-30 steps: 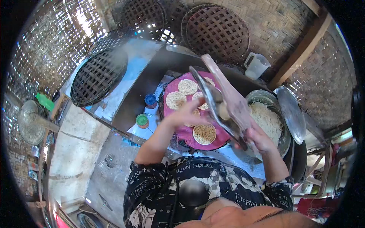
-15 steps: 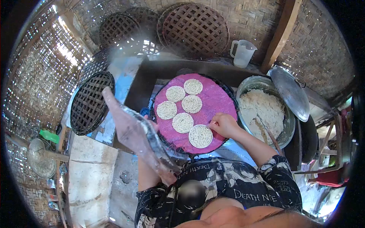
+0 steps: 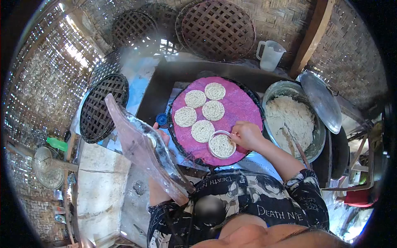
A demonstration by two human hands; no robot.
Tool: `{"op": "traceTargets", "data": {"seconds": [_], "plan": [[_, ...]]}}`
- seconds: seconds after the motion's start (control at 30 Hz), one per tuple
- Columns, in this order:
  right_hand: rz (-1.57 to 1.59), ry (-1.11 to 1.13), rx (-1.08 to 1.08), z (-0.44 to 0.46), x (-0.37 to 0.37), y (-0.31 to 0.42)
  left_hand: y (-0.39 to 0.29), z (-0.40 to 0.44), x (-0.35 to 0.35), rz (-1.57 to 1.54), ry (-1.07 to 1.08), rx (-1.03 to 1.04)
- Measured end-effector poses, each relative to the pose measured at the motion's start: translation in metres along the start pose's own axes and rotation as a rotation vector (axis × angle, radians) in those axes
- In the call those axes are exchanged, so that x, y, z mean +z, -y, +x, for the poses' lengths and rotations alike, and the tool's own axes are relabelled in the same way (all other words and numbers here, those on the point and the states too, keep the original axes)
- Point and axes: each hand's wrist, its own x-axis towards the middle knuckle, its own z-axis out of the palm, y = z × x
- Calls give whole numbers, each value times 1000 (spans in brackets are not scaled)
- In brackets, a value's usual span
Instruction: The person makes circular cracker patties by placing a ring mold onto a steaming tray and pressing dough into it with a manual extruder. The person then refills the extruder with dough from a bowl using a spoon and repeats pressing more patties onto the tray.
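Note:
My right hand [image 3: 247, 136] pinches the edge of a white ring [image 3: 222, 132]. The ring stands around a disc of pale noodle-like dough strands [image 3: 221, 145], near the front of a round tray covered with pink cloth [image 3: 242, 109]. Several similar discs without rings lie behind and to the left, one of them a strand disc [image 3: 203, 131] close beside the ring. To the left of the tray, my left hand [image 3: 162, 134] grips a long wooden press-like tool [image 3: 138, 149], which hides most of the palm. Whitish residue coats the tool's inner side.
To the right, a metal basin [image 3: 317, 148] holds pale dough and a stick [image 3: 296, 142], with a metal lid [image 3: 320, 101] leaning on its rim. Woven trays [image 3: 104, 108] stand at left and back. A plastic jug [image 3: 271, 56] sits behind; a blue cap-like item [image 3: 161, 120] lies left of the cloth.
The white ring now shows more of its side wall and appears raised or tilted in my right hand. The wooden tool in my left hand has swung slightly and is no longer blurred.

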Motion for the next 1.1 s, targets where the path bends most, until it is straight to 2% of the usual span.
{"op": "traceTargets", "data": {"seconds": [0.23, 0.43, 0.73, 0.93, 1.03, 1.1], "plan": [[16, 43, 62, 2, -3, -5, -1, 4, 2, 14, 15, -8], [-97, -149, 242, 20, -24, -40, 0, 0, 3, 38, 22, -18], [-185, -24, 356, 25, -8, -48, 2, 10, 11, 50, 82, -1], [-222, -67, 339, 21, -14, -42, -1, 10, 12, 118, 109, 5], [-106, -257, 178, 10, -31, -20, -12, 3, 18, 268, 133, 15], [297, -93, 101, 2, -46, 15, -30, 0, 39, 414, 158, 50]]}}
